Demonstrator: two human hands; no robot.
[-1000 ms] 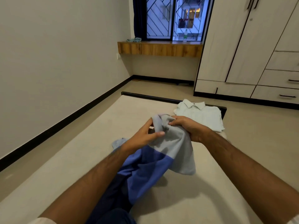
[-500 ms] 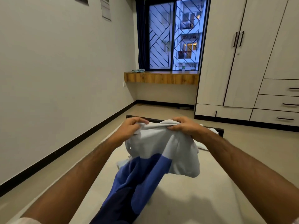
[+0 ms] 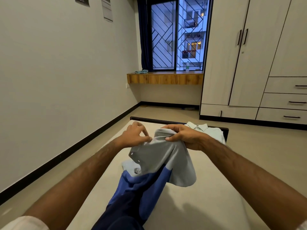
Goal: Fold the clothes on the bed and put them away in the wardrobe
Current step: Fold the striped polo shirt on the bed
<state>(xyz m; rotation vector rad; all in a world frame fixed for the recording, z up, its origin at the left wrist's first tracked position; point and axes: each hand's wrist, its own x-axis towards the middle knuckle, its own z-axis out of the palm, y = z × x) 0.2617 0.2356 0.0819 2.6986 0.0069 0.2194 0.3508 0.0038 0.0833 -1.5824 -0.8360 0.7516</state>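
Since half a second ago the left hand [image 3: 135, 136] has slid in along the top edge, so both hands now sit close together where they were spread apart. Its thumb and fingertips pinch the grey fabric of the colour-block polo shirt [image 3: 159, 163] at the placket, while the right hand [image 3: 183, 136] clutches a bunched wad of the same grey cloth just beside it. Held up over the bed [image 3: 207, 205], the shirt hangs with its long axis running from the hands back toward the person, grey on top, blue and navy trailing low. Spreading it flat likely means drawing the hands apart sideways. Beyond the right hand, a folded pale shirt [image 3: 214, 132] lies by the bed's far edge, with the closed wardrobe [image 3: 232, 63] behind it.
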